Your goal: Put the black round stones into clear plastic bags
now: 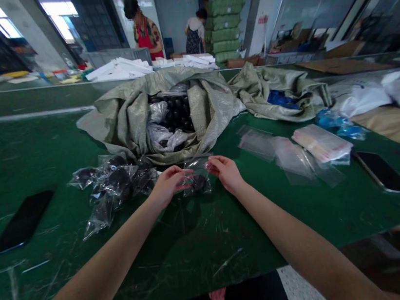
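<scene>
- Bag of thin clear plastic [197,167], small and square, is at the middle of the green tabletop [185,265], just in front of the large grey-green woven sack [212,104]; a dark, rounded object [199,183] sits low inside it.
- The bare left hand [171,186] is narrow at the bag's left edge, thumb and fingers close together, apparently holding the film; the exact contact is too small to tell.
- The bare right hand [227,172] pinches the bag's upper right corner between thumb and fingertips.
- By judgement, the step in hand is work along the bag's upper edge, the object being already in; whether that edge is sealed cannot be told.
- A next move there would call for a light, even pinch at both corners, film flat and the object low, clear of the edge.
- Left of the left hand lies a heap of clear bags with dark objects inside [117,178].
- Loose glossy black rounded pieces [178,113] show in the sack's mouth.
- Flat clear plastic sleeves [291,155] and a thicker stack of them [320,141] lie well to the right of the right hand.
</scene>
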`<state>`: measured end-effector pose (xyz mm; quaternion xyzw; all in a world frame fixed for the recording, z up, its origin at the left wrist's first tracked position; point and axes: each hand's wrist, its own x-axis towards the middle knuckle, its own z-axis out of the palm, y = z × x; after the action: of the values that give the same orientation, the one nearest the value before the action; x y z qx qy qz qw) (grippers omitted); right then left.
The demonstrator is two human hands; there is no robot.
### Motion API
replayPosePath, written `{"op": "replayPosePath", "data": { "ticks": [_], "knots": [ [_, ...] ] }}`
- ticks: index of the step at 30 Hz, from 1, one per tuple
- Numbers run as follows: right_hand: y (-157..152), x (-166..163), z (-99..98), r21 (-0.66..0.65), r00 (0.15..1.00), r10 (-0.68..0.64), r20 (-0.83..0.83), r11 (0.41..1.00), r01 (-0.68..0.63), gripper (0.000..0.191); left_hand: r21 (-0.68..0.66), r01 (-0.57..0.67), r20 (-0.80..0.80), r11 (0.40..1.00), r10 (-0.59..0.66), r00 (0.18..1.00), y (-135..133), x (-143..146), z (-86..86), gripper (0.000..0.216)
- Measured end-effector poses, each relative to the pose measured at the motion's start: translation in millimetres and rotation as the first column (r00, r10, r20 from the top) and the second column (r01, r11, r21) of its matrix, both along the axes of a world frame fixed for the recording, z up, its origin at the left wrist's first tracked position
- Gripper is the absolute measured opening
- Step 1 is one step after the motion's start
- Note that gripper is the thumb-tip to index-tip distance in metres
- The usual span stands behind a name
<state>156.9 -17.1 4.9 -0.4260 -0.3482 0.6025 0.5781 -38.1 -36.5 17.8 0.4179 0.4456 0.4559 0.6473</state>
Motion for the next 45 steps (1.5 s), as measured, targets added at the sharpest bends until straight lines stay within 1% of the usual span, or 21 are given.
{"op": "replayPosePath", "data": {
  "ticks": [2,3,4,5,6,7,8,9,10,11,12,13,15,17,19,23,28,33,38,42,45],
  "knots": [
    [-0.5,1.1,-0.9,0.024,1.0,-0.012,0.011,1.0,0.012,0.026,0.02,0.014,-0.069,1.0,-0.012,0.998,1.7,-0.8,0.2,0.024],
    [-0.7,1.5,-1.1,0.042,1.0,-0.017,0.019,0.999,0.017,0.026,0.034,0.013,-0.156,0.999,-0.007,0.988,2.6,-2.2,1.1,0.021],
    [-1.0,2.0,-1.1,0.064,0.999,-0.021,0.029,0.998,0.019,0.026,0.061,0.007,-0.295,0.998,0.012,0.955,3.1,-4.0,2.8,0.018],
    [-1.2,2.4,-0.9,0.084,0.999,-0.024,0.042,0.996,0.02,0.026,0.111,-0.003,-0.475,0.994,0.055,0.878,3.1,-6.1,5.4,0.016],
    [-1.4,2.7,-0.6,0.103,0.998,-0.027,0.059,0.994,0.021,0.025,0.192,-0.01,-0.657,0.981,0.137,0.741,2.5,-8.0,9.1,0.015],
    [-1.5,3.1,-0.3,0.119,0.996,-0.027,0.08,0.993,0.018,0.025,0.303,0.001,-0.794,0.953,0.252,0.553,1.3,-9.4,13.5,0.018],
    [-1.6,3.5,0.1,0.132,0.994,-0.025,0.102,0.991,0.011,0.024,0.424,0.044,-0.853,0.905,0.382,0.356,-0.3,-9.7,18.6,0.024],
    [-1.6,3.9,0.4,0.142,0.992,-0.019,0.123,0.99,0.002,0.024,0.53,0.115,-0.841,0.84,0.503,0.197,-2.1,-8.8,23.8,0.03],
    [-1.5,4.3,0.6,0.15,0.99,-0.014,0.141,0.989,-0.008,0.024,0.609,0.194,-0.792,0.769,0.602,0.1,-3.9,-6.3,29.0,0.034],
    [-1.4,4.7,0.7,0.16,0.987,-0.008,0.158,0.987,-0.018,0.024,0.657,0.272,-0.742,0.703,0.668,0.063,-5.2,-2.4,33.6,0.035],
    [-1.2,5.1,0.6,0.171,0.985,-0.002,0.172,0.985,-0.028,0.024,0.679,0.344,-0.707,0.648,0.704,0.07,-5.9,2.9,37.6,0.032],
    [-1.1,5.4,0.6,0.184,0.982,0.0,0.188,0.982,-0.035,0.024,0.684,0.411,-0.692,0.603,0.714,0.104,-5.8,9.1,40.7,0.029],
    [-1.1,6.1,1.1,0.216,0.973,-0.004,0.23,0.975,-0.048,0.023,0.668,0.523,-0.698,0.529,0.69,0.192,-3.4,22.8,44.3,0.026],
    [-1.9,6.9,2.6,0.257,0.959,-0.015,0.283,0.964,-0.061,0.019,0.644,0.599,-0.715,0.476,0.652,0.252,1.2,35.4,45.4,0.027],
    [-3.6,7.8,5.3,0.308,0.939,-0.034,0.341,0.948,-0.078,0.015,0.632,0.633,-0.724,0.448,0.633,0.275,6.5,44.3,45.3,0.027],
    [-7.3,9.6,9.7,0.396,0.895,-0.083,0.437,0.912,-0.109,0.014,0.633,0.647,-0.717,0.425,0.638,0.281,14.9,50.6,46.4,0.026],
    [-7.1,11.6,8.5,0.455,0.855,-0.123,0.505,0.879,-0.142,0.015,0.59,0.702,-0.74,0.398,0.615,0.273,19.5,50.2,52.6,0.028],
    [-7.3,14.4,10.7,0.495,0.801,-0.176,0.572,0.853,-0.166,0.016,0.578,0.733,-0.735,0.359,0.619,0.277,22.3,51.0,56.9,0.03],
    [-9.1,15.8,14.1,0.506,0.788,-0.177,0.59,0.841,-0.19,0.019,0.587,0.74,-0.704,0.328,0.658,0.267,23.8,52.6,57.2,0.029],
    [-10.8,15.0,14.5,0.507,0.799,-0.166,0.578,0.84,-0.192,0.017,0.6,0.724,-0.684,0.339,0.687,0.245,24.5,54.1,56.6,0.021],
    [-11.6,13.8,14.1,0.501,0.803,-0.179,0.568,0.849,-0.165,0.015,0.636,0.68,-0.679,0.365,0.683,0.269,26.4,54.2,54.7,0.017]
  ]
}}
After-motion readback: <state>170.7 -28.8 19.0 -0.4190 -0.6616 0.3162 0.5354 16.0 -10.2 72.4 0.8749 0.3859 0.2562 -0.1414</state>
